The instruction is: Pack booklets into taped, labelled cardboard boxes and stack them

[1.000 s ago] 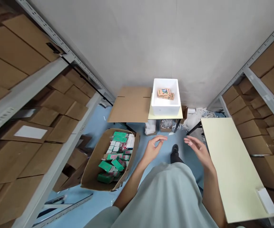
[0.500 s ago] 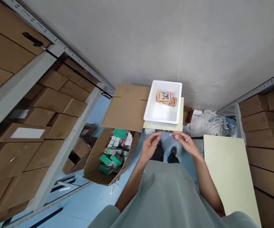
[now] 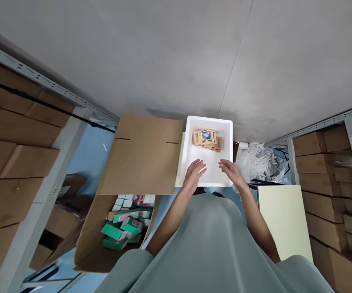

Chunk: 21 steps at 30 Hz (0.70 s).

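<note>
A white plastic bin stands in front of me, and a small pile of tan printed packets lies inside it toward the back. Over the bin's near left part is my left hand, fingers apart and slightly curled, with nothing in it. My right hand hovers at the near right side of the bin, also open and holding nothing. Neither hand touches the packets. To the left sits an open cardboard box with several green and white small boxes in it.
The cardboard box's raised flap lies beside the bin. At the right are a pale yellow board and a heap of white paper strips. Shelves of cartons flank both sides, and a grey wall closes the back.
Both hands have moved forward from the near side of the bin to over its near part. The view has shifted, so the cardboard box appears larger and further left.
</note>
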Motion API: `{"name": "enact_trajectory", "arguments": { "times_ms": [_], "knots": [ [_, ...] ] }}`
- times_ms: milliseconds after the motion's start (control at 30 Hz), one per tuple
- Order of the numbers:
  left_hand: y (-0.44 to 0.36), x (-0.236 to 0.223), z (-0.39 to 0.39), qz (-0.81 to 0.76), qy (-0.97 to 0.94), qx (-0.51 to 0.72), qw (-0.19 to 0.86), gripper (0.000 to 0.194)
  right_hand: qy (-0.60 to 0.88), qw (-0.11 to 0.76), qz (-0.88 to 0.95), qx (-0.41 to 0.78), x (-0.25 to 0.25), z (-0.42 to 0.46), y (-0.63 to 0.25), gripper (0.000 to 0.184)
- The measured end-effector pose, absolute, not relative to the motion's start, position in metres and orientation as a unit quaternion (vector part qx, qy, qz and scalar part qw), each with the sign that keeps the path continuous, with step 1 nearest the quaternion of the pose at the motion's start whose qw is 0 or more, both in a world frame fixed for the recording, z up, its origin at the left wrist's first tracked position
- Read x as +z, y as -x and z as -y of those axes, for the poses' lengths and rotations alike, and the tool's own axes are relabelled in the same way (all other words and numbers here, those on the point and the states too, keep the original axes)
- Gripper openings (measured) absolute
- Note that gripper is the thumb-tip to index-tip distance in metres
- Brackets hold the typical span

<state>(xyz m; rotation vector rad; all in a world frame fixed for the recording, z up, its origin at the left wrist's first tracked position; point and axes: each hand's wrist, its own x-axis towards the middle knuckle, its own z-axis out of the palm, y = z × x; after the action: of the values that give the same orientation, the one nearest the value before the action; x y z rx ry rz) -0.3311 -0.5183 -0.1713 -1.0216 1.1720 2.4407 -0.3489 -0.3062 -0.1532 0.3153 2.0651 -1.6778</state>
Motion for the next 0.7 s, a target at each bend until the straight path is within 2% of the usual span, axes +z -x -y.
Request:
{"name": "enact_trajectory", "arguments": {
  "times_ms": [167, 300, 367, 533, 700],
  "knots": [
    [0.4, -0.214, 0.518, -0.304, 0.49, 0.796, 0.186, 0.017, -0.105, 0.221, -0.87, -0.428, -0.181, 0.336, 0.431, 0.043],
    [0.442, -0.241, 0.503, -0.275, 0.526, 0.777, 0.211, 0.022, -0.032, 0.205, -0.928, -0.309, -0.198, 0.361, 0.495, 0.043],
    [0.459, -0.251, 0.495, -0.265, 0.539, 0.77, 0.213, 0.023, -0.074, 0.22, -0.937, -0.263, -0.21, 0.37, 0.525, 0.043],
    [0.483, -0.272, 0.487, -0.244, 0.556, 0.76, 0.23, 0.03, -0.161, 0.252, -0.922, -0.246, -0.248, 0.381, 0.577, 0.057],
    [0.488, -0.29, 0.486, -0.236, 0.539, 0.778, 0.221, 0.03, -0.145, 0.258, -0.915, -0.273, -0.278, 0.381, 0.587, 0.053]
  ]
}}
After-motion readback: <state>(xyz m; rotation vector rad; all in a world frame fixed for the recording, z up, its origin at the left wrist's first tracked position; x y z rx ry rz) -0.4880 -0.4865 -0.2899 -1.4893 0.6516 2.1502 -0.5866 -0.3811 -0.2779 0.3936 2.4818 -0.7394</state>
